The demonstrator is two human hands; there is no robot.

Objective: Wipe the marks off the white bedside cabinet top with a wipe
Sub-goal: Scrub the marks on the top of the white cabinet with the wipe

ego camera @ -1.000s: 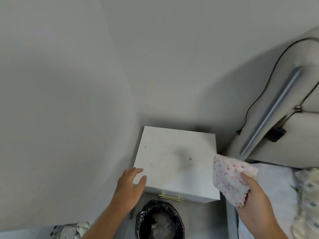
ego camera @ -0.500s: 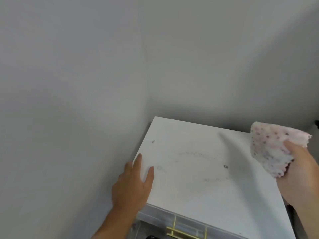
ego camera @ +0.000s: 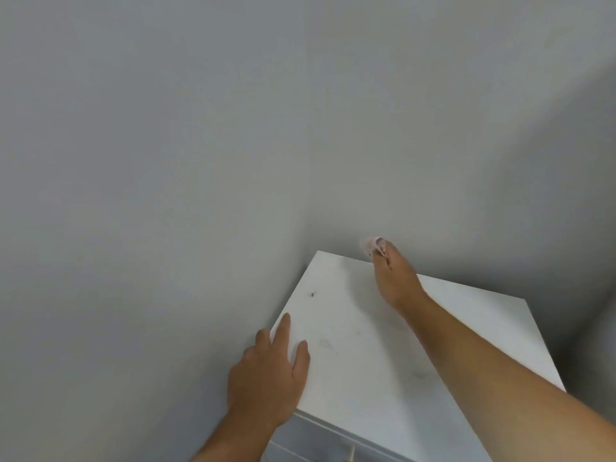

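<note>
- Moved since half a second ago: right hand (ego camera: pixel 395 278), then raised off the cabinet's right side with the wipe held clear, now stretched across to the far edge of the cabinet top (ego camera: pixel 366 361); forearm laid diagonally over the surface.
- Wipe (ego camera: pixel 370 245): pale, patterned, only a blurred corner showing past the fingertips at the back edge, close to the wall (ego camera: pixel 200 161). Rest hidden under the hand.
- Right hand state: closed on the wipe, fingers pressed down and forward; contact between wipe and top likely, not confirmed owing to blur.
- Left hand (ego camera: pixel 266 378): open, flat, fingers spread, resting on the near-left corner of the top, apparently steadying the cabinet. Holding nothing.
- Marks still present: dark speck (ego camera: pixel 312 294) near the left edge; faint grey scuff (ego camera: pixel 326 344) just right of the left thumb; faint smudge (ego camera: pixel 418 374) beside the right forearm.
- Drawer front (ego camera: pixel 316 438): visible below the near edge, with a sliver of gold handle at the bottom of the view.
- Reading of the change: reach to the far edge suggests the start of a first wiping stroke, likely to be pulled back toward the body.
- Progress, judged: early; no mark yet removed.
- Risk, judged: speck at the left edge lies outside a straight pull from the present position; separate pass probably needed.
</note>
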